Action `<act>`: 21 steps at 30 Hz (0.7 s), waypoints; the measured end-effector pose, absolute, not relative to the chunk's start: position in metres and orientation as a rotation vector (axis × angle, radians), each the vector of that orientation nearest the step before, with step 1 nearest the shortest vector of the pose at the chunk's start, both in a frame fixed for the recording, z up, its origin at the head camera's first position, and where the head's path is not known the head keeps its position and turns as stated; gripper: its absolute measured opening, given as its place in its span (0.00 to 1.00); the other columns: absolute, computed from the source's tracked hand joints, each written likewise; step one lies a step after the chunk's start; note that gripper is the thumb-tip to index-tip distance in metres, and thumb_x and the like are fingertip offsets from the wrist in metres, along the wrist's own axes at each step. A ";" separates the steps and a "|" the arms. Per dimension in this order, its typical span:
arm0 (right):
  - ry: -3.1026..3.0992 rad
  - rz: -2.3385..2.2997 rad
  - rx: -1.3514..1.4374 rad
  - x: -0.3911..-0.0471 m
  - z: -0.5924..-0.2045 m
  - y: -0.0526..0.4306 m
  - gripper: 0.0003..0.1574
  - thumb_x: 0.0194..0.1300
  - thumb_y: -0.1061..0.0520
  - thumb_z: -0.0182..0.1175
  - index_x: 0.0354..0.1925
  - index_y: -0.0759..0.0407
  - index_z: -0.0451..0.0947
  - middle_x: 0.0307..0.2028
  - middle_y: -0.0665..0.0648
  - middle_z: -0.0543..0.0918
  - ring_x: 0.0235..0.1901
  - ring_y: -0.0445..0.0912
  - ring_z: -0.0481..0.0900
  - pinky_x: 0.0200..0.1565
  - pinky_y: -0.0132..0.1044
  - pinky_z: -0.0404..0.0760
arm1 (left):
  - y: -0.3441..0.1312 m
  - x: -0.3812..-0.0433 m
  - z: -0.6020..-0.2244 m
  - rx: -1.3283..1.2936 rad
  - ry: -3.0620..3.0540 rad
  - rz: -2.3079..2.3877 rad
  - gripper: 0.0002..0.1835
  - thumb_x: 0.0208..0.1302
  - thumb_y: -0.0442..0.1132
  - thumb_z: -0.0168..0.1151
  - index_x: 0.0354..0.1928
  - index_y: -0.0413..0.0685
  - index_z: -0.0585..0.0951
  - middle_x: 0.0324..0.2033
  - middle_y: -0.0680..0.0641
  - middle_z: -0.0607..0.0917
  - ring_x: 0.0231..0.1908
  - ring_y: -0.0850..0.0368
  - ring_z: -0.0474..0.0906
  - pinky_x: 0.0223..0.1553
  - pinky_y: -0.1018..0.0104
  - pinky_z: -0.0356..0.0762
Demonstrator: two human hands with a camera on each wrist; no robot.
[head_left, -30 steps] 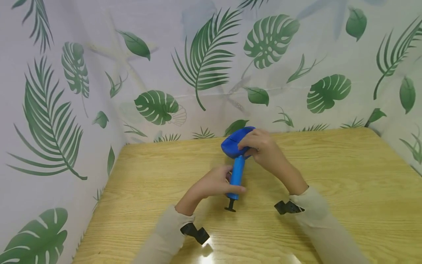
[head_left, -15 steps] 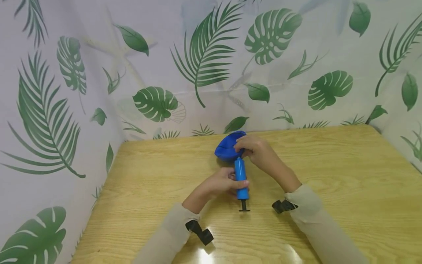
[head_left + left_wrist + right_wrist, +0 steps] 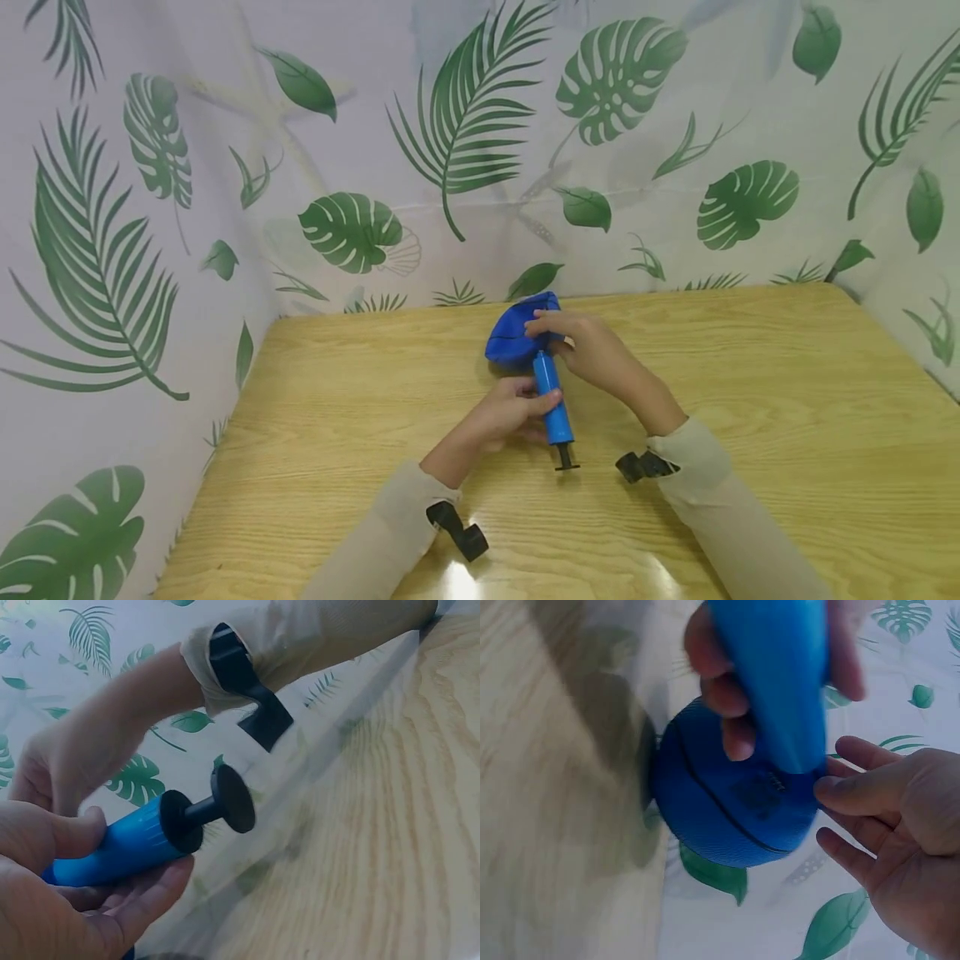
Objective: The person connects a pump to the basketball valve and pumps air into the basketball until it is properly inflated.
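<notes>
A blue ball (image 3: 513, 333), pebble-textured with black seams, sits at the far edge of a wood-grain table (image 3: 787, 417). A smooth blue plastic cylinder pump (image 3: 555, 421) points its narrow tip at the ball's near side; its black round-ended handle (image 3: 238, 799) faces near. The left hand (image 3: 502, 412) curls thumb and fingers around the barrel. The right hand (image 3: 600, 350), fingers loosely spread, touches the ball's right side.

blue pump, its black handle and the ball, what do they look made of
Blue pump: probably hard plastic, smooth and slightly glossy, with moulded ridges near its end. Black handle: likely plastic too, its disc smooth and matte. Ball: perhaps rubber or synthetic leather, matte, its surface pebbled with dark seams.
</notes>
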State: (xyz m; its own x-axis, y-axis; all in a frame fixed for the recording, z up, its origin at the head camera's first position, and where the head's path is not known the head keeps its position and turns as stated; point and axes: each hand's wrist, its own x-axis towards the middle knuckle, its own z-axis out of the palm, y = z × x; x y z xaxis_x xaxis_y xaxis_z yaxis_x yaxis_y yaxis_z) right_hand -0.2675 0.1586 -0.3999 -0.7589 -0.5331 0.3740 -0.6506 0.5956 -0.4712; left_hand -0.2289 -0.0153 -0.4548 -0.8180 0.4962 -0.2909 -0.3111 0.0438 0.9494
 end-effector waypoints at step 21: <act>-2.453 0.906 1.294 -0.210 -0.372 0.195 0.16 0.59 0.66 0.72 0.46 0.58 0.86 0.41 0.51 0.89 0.40 0.42 0.86 0.43 0.37 0.86 | -0.014 -0.231 -0.454 0.113 1.559 2.150 0.23 0.78 0.42 0.56 0.64 0.30 0.73 0.44 0.47 0.85 0.44 0.57 0.86 0.58 0.48 0.83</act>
State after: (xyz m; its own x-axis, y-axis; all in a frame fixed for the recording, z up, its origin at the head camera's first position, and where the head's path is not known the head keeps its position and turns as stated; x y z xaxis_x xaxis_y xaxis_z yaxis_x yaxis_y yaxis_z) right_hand -0.2104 0.1952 -0.3718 -0.5863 -0.6676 0.4588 -0.8056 0.4209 -0.4170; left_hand -0.2312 -0.0135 -0.4542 -0.8821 0.4229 -0.2076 -0.3288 -0.2370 0.9142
